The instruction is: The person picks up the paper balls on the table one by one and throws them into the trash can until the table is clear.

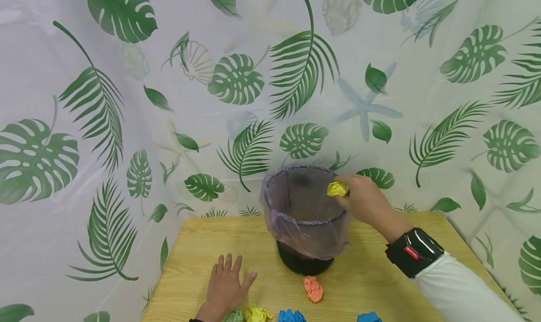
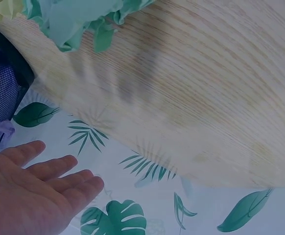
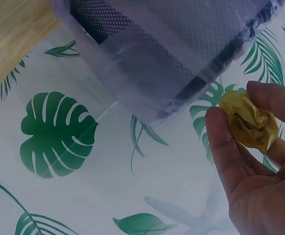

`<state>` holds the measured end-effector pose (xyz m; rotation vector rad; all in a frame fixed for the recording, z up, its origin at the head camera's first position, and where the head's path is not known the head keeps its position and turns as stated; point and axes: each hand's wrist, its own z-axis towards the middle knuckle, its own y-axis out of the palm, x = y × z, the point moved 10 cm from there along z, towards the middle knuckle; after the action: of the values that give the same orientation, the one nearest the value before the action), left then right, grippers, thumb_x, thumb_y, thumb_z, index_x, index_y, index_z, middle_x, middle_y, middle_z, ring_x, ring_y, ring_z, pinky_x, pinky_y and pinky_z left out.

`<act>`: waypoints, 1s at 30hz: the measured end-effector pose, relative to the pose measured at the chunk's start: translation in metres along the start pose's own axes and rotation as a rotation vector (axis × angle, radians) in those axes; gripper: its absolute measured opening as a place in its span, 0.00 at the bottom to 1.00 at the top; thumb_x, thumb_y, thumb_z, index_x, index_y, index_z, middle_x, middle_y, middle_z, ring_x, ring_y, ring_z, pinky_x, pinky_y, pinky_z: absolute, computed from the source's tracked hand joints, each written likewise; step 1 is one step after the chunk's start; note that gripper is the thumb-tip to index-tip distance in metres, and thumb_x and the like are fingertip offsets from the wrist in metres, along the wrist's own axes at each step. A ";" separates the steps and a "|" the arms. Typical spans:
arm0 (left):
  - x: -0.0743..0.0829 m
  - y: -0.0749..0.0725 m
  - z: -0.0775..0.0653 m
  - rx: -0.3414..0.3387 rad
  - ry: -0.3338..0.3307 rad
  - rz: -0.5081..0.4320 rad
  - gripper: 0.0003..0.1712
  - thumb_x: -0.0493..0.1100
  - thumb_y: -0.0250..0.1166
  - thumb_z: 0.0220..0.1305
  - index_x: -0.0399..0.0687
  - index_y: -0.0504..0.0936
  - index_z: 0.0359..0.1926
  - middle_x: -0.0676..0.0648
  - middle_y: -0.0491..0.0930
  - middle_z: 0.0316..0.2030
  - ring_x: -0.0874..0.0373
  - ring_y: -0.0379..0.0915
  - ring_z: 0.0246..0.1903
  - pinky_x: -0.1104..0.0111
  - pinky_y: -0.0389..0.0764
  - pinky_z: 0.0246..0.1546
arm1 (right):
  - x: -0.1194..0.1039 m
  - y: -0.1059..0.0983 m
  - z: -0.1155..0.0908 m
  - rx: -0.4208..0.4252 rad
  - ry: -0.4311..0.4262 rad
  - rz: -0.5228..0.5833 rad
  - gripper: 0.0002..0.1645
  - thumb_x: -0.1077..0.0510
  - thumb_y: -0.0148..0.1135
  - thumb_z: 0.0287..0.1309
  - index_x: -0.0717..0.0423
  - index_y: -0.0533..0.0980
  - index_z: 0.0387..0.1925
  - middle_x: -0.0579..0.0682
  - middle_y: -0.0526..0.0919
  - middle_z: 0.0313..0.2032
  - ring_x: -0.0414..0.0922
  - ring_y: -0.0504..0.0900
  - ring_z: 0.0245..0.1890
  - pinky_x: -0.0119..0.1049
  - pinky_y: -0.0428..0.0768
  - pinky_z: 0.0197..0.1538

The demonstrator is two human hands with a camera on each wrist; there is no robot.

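Note:
Between the thumb and fingers of my right hand (image 1: 361,200) is a crumpled yellow paper ball (image 1: 337,189), also plain in the right wrist view (image 3: 249,120). That hand is at the right rim of a black mesh wastebasket (image 1: 301,264), with the ball over the opening's right side. A thin purple plastic bag (image 1: 291,233) lines the basket and folds down over its rim. My left hand (image 1: 226,287) has its fingers spread, low over the table and holding nothing. Close by it lie a green paper ball (image 1: 233,315) and a second yellow paper ball (image 1: 258,313).
A wooden table (image 1: 203,242) carries the basket. In front of the basket lies an orange paper ball (image 1: 313,289), with a blue paper ball (image 1: 291,316) and another blue one (image 1: 369,317) at the near edge. A leaf-patterned curtain (image 1: 236,139) hangs behind and along the sides.

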<state>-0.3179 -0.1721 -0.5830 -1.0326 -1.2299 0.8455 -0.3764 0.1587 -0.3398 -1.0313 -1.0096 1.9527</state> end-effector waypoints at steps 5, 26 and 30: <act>0.000 0.000 0.002 -0.006 0.000 -0.002 0.51 0.77 0.41 0.73 0.41 0.69 0.74 0.28 0.61 0.72 0.27 0.51 0.73 0.35 0.56 0.71 | -0.002 0.021 0.011 -0.057 0.038 -0.005 0.23 0.62 0.73 0.59 0.65 0.81 0.55 0.61 0.85 0.44 0.57 0.83 0.42 0.48 0.84 0.41; 0.002 -0.004 -0.001 0.009 0.009 -0.017 0.51 0.76 0.41 0.73 0.39 0.69 0.73 0.27 0.62 0.72 0.26 0.51 0.73 0.34 0.56 0.70 | -0.010 0.059 0.013 -0.176 0.050 0.015 0.49 0.44 0.80 0.53 0.63 0.71 0.70 0.66 0.81 0.59 0.64 0.80 0.58 0.59 0.79 0.59; 0.003 -0.004 -0.001 0.006 0.014 -0.018 0.51 0.77 0.40 0.73 0.39 0.69 0.73 0.27 0.62 0.72 0.25 0.51 0.73 0.34 0.57 0.70 | -0.010 0.056 0.010 -0.160 0.043 0.033 0.47 0.41 0.77 0.56 0.62 0.72 0.69 0.64 0.82 0.59 0.64 0.80 0.59 0.59 0.79 0.59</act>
<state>-0.3167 -0.1707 -0.5782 -1.0189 -1.2225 0.8264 -0.3931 0.1216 -0.3811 -1.1794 -1.1462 1.8916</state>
